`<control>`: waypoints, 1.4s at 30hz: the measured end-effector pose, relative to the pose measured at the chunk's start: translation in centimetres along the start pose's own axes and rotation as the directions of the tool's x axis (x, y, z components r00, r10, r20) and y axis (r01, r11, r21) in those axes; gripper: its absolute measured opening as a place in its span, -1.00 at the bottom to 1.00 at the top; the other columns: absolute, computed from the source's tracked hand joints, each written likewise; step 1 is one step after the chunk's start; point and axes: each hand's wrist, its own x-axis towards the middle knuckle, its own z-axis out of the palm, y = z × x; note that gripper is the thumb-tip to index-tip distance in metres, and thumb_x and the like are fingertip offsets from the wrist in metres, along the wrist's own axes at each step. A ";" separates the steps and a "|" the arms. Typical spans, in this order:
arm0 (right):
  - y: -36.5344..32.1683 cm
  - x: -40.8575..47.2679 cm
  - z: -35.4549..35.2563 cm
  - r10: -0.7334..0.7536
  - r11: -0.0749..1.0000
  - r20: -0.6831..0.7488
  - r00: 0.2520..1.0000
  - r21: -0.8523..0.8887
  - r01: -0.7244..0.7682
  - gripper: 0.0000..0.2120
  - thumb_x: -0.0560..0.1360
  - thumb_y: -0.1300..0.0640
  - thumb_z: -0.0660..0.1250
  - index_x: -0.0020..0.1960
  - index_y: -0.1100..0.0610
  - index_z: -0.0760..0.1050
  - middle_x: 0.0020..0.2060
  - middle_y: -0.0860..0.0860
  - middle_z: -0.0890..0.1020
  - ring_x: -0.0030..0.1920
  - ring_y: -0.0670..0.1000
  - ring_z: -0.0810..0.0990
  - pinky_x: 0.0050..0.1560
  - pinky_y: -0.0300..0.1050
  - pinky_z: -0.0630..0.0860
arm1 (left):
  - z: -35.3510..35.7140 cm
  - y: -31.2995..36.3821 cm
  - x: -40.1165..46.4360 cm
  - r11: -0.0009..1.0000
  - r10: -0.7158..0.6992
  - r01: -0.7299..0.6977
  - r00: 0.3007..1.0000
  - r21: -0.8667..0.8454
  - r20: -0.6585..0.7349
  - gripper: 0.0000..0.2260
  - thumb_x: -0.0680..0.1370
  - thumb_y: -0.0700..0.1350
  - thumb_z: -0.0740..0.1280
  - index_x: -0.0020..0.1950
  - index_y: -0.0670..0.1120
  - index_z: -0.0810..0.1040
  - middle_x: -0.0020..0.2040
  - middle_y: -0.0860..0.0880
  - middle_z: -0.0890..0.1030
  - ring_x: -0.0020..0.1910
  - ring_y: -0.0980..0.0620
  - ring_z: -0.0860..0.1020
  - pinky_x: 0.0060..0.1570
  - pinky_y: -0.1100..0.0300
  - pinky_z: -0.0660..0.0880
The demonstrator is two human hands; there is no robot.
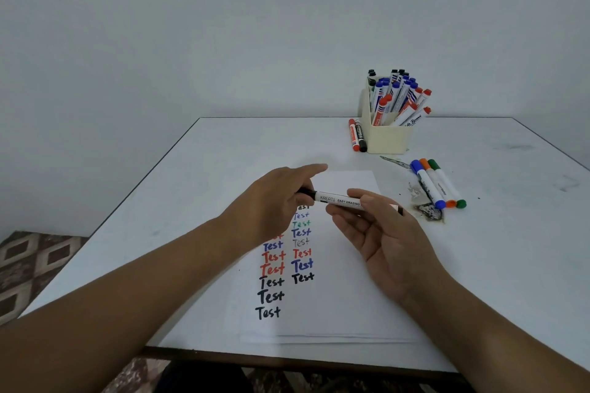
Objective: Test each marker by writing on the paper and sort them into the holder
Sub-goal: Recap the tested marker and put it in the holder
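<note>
A white marker (338, 199) with a black cap lies level above the paper (338, 290), held between both hands. My left hand (271, 201) pinches its black cap end, index finger stretched out. My right hand (383, 233), palm up, grips the barrel between thumb and fingers. The paper carries two columns of "Test" in black, red, blue and green. The cream holder (388, 137) stands at the back right, filled with several blue, red and black markers.
A red marker (352, 135) and a black marker (360, 135) lie left of the holder. Blue, orange and green markers (438, 183) lie side by side to the right, beside dark smudges (427, 209). The table's left edge drops to a patterned floor.
</note>
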 end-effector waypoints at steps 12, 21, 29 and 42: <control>-0.7 0.1 0.0 0.082 0.992 -0.029 0.996 0.098 -0.079 -0.74 0.65 0.11 0.23 0.17 0.26 0.56 0.08 0.33 0.68 0.07 0.27 0.71 0.03 0.01 0.69 | -0.4 2.0 1.0 0.999 -0.024 0.026 0.997 -0.029 0.077 -0.56 0.65 -0.23 0.25 0.50 0.07 0.35 -0.03 0.11 0.59 -0.01 0.15 0.49 0.05 0.24 0.45; -1.6 0.4 0.1 0.105 0.955 -0.134 0.985 0.288 -0.063 -0.82 0.60 0.25 0.31 0.15 0.31 0.53 0.05 0.36 0.68 0.02 0.27 0.73 -0.05 0.02 0.70 | 0.2 -4.7 1.3 0.960 -0.253 0.263 0.962 -0.099 0.102 -0.20 0.42 0.58 -0.01 0.53 0.17 0.27 0.32 0.14 0.51 0.23 0.14 0.51 0.18 0.10 0.47; -7.1 5.3 1.9 -0.167 0.953 -0.146 0.975 -0.277 0.122 -0.79 0.59 0.26 0.37 0.20 0.12 0.62 0.01 0.10 0.68 -0.08 0.04 0.63 -0.01 -0.07 0.61 | 2.3 -8.0 3.9 0.899 -0.385 0.356 0.920 0.255 0.072 -0.39 0.53 0.43 0.08 0.30 0.01 0.52 0.24 0.01 0.58 0.22 -0.07 0.52 0.14 -0.02 0.40; -20.1 20.7 4.2 -0.736 0.119 0.235 0.635 -0.878 0.463 -0.58 0.56 0.32 0.27 0.28 -0.10 0.44 0.06 0.01 0.61 0.02 -0.10 0.63 0.11 0.05 0.64 | 3.9 -10.3 3.3 0.890 -0.350 0.309 0.934 0.335 0.068 -0.23 0.43 0.50 -0.13 0.45 0.09 0.35 0.45 0.05 0.36 0.46 -0.02 0.28 0.42 -0.03 0.23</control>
